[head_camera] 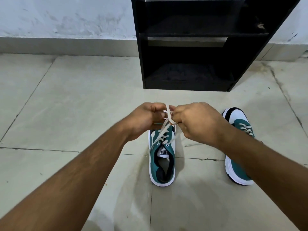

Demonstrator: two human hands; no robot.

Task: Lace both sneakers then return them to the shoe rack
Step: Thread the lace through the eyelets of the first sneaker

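- So we're mid-knot here. The near sneaker sits on the floor dead centre of the view, heel toward the person, toe pointing to 12 o'clock at the shoe rack.
- Its lace already runs through the eyelets up to the top pair, so the threading on this one looks done to me. What's going on now is the tying.
- Left hand is at roughly 11 o'clock from the shoe's tongue, fingers curled in tight and pinching one strand of the lace.
- Right hand is at about 1 o'clock, fingers also closed, gripping the other strand. The two strands cross in the gap between the hands, held up above the toe of the shoe.
- A loose tail of lace hangs down the shoe's 9 o'clock side.
- The second sneaker is off at 3 o'clock, partly hidden behind the right forearm. It shows lace across its eyelets, but I can't tell if it's tied.
- The rack stands against the wall at 12 o'clock; both shelves I can see are bare, so neither shoe is back yet.
- My guess: more than halfway. Left: finish this bow, check the other shoe, then put both on the rack.
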